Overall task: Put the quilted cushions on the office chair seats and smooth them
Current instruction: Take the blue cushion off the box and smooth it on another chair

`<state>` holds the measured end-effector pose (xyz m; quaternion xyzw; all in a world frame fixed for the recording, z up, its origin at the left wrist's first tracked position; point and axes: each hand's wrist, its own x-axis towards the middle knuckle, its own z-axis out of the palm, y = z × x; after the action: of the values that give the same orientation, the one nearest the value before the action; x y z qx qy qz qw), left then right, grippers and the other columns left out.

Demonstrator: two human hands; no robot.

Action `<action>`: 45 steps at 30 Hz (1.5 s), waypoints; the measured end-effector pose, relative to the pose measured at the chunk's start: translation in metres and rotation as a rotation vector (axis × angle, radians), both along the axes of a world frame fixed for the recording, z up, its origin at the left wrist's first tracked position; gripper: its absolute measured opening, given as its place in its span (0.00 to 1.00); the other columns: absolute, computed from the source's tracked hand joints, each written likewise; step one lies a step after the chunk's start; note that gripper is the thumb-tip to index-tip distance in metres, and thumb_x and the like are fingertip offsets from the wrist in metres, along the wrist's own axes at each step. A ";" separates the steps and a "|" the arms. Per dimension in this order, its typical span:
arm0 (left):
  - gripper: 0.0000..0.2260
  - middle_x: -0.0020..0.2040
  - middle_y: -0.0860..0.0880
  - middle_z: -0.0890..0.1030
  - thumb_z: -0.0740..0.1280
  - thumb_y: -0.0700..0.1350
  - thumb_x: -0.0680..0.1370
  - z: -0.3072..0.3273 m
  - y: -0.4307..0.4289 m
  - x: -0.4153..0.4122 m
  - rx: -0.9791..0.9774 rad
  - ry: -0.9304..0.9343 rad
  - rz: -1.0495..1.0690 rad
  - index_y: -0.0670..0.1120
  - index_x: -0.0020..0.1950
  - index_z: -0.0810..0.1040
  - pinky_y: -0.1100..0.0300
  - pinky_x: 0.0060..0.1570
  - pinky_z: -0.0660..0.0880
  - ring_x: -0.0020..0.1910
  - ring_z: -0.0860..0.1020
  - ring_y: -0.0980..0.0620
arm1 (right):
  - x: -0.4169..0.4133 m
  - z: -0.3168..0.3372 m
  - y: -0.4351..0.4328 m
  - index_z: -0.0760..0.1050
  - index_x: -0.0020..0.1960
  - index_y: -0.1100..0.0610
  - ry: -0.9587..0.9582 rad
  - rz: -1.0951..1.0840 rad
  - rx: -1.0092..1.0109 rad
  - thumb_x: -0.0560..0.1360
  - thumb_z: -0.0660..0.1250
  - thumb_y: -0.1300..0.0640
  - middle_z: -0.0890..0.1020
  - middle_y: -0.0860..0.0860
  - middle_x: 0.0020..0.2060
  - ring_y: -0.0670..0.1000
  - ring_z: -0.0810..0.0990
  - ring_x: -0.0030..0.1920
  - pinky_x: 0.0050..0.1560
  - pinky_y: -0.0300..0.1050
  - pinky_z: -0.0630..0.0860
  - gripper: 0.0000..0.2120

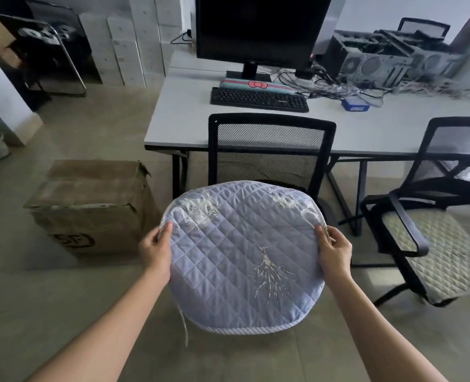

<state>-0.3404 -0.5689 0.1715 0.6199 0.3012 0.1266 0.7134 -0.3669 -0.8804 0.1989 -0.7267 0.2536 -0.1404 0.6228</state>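
Observation:
A lilac quilted cushion point(242, 255) with a pale branch print fills the middle of the view, lying over the seat of the black mesh office chair point(269, 144), whose seat is hidden under it. My left hand point(156, 249) grips its left edge, thumb on top. On the opposite edge my right hand point(334, 250) holds it the same way. A thin tie string point(184, 323) hangs from the cushion's near left side. To the right a second black chair point(404, 230) carries a beige quilted cushion point(443, 255) on its seat.
A grey desk point(393, 128) behind the chairs bears a monitor point(261, 28), keyboard point(258, 99), cables and computer cases point(377, 62). A cardboard box point(90, 205) stands on the floor left of the chair. White boxes and a folding chair point(60, 56) line the far wall.

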 end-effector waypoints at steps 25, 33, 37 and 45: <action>0.16 0.51 0.40 0.82 0.66 0.50 0.76 -0.133 -0.136 0.038 0.128 0.203 0.022 0.38 0.54 0.79 0.55 0.50 0.73 0.54 0.79 0.41 | 0.067 -0.126 -0.131 0.77 0.39 0.58 0.171 0.033 -0.021 0.76 0.66 0.50 0.77 0.57 0.35 0.52 0.72 0.36 0.40 0.47 0.70 0.12; 0.20 0.57 0.40 0.81 0.66 0.53 0.75 -0.187 -0.129 0.070 0.079 0.275 0.020 0.40 0.59 0.78 0.48 0.59 0.75 0.58 0.78 0.42 | 0.109 -0.180 -0.129 0.73 0.43 0.69 0.203 0.078 -0.055 0.76 0.65 0.49 0.68 0.55 0.32 0.52 0.65 0.33 0.34 0.45 0.64 0.21; 0.20 0.57 0.41 0.81 0.66 0.54 0.75 -0.213 -0.126 0.080 0.090 0.294 0.037 0.40 0.58 0.78 0.47 0.60 0.75 0.58 0.78 0.43 | 0.129 -0.212 -0.124 0.73 0.38 0.64 0.239 0.094 -0.094 0.76 0.65 0.49 0.68 0.46 0.25 0.41 0.65 0.25 0.27 0.37 0.64 0.18; 0.18 0.50 0.38 0.82 0.65 0.52 0.76 -0.278 -0.121 0.083 0.209 0.346 0.071 0.37 0.53 0.79 0.49 0.55 0.74 0.53 0.79 0.40 | 0.149 -0.279 -0.116 0.70 0.37 0.64 0.305 0.176 -0.197 0.77 0.63 0.48 0.68 0.51 0.29 0.49 0.65 0.31 0.34 0.45 0.64 0.19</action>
<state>-0.2570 -0.6900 -0.1066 0.6920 0.4261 0.0737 0.5780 -0.2175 -0.9961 -0.0801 -0.8162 0.2655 0.0021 0.5132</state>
